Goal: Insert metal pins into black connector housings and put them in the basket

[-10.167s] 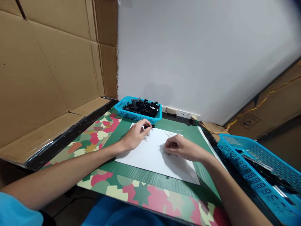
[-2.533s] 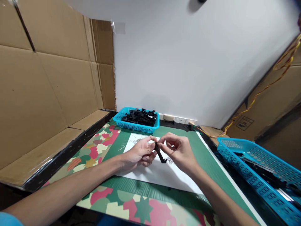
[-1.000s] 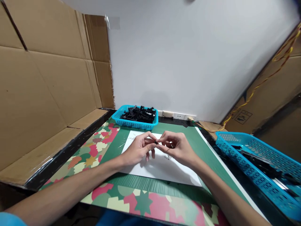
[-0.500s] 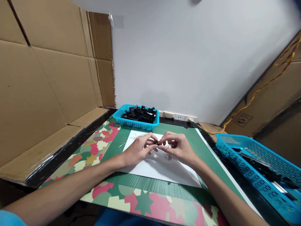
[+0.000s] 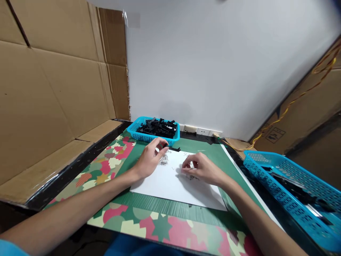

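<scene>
My left hand is over the left part of a white sheet, thumb and fingers pinched on a narrow black plastic piece. The piece points right, past my fingertips, near the sheet's far edge. Under those fingers lies a pile of tiny metal parts. Lower and to the right, my right hand curls with thumb and fingertips close together. Whatever may be between them is too small to tell. Beneath it more small metal parts lie partly hidden.
A blue basket heaped with black plastic pieces stands at the back. Another blue basket with dark strips is on the right. Cardboard walls the left side. A yellow-red cable runs to wall sockets.
My hands were together over the sheet, fingertips meeting at a small dark piece. They have parted: the left moved up and left with the black piece, the right stayed nearer the metal parts.
</scene>
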A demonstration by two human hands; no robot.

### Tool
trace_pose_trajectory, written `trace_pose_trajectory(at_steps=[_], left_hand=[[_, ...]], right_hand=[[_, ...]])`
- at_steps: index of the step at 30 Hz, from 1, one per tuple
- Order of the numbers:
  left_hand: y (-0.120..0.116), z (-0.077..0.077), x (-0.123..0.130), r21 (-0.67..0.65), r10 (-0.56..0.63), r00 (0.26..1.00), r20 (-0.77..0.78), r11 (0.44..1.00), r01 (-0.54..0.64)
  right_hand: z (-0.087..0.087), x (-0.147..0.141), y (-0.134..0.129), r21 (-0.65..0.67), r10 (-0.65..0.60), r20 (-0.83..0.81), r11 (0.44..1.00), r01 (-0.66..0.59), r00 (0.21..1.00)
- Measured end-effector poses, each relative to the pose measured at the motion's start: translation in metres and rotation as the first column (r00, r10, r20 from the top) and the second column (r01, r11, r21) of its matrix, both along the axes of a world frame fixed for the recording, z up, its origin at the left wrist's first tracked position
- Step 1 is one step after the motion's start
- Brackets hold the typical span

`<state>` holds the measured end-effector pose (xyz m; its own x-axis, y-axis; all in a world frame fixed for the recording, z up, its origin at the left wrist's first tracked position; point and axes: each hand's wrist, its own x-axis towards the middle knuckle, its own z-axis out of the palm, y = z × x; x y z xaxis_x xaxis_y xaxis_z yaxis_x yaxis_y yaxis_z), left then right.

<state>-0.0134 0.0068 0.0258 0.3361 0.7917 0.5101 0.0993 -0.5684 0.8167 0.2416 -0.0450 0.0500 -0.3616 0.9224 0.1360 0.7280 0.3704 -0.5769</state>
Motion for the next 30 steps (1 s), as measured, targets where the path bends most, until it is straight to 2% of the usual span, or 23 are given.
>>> trace_pose_trajectory(at_steps=[2, 9, 19, 26, 30], left_hand=[[0.005, -0.004, 0.001, -0.042, -0.003, 0.999, 0.035, 0.999, 0.005], [0.014, -0.015, 0.005, -0.158, -0.066, 0.989, 0.130, 0.984, 0.086], [0.014, -0.014, 0.004, -0.238, -0.098, 0.977, 0.191, 0.961, 0.143], [0.015, -0.015, 0.006, -0.279, -0.122, 0.967, 0.223, 0.943, 0.184], [0.013, -0.013, 0.007, -0.330, -0.158, 0.955, 0.250, 0.914, 0.237]], right_hand=[[-0.005, -0.003, 0.001, -0.021, 0.027, 0.012, 0.999, -0.027, 1.000], [-0.019, -0.012, 0.003, -0.047, 0.006, 0.016, 0.999, -0.005, 1.000], [-0.022, -0.009, 0.006, -0.081, -0.038, -0.003, 0.996, 0.038, 0.999], [-0.021, -0.011, 0.005, -0.103, -0.002, -0.022, 0.995, 0.000, 1.000], [-0.020, -0.013, 0.004, -0.108, 0.010, -0.029, 0.994, -0.013, 1.000]])
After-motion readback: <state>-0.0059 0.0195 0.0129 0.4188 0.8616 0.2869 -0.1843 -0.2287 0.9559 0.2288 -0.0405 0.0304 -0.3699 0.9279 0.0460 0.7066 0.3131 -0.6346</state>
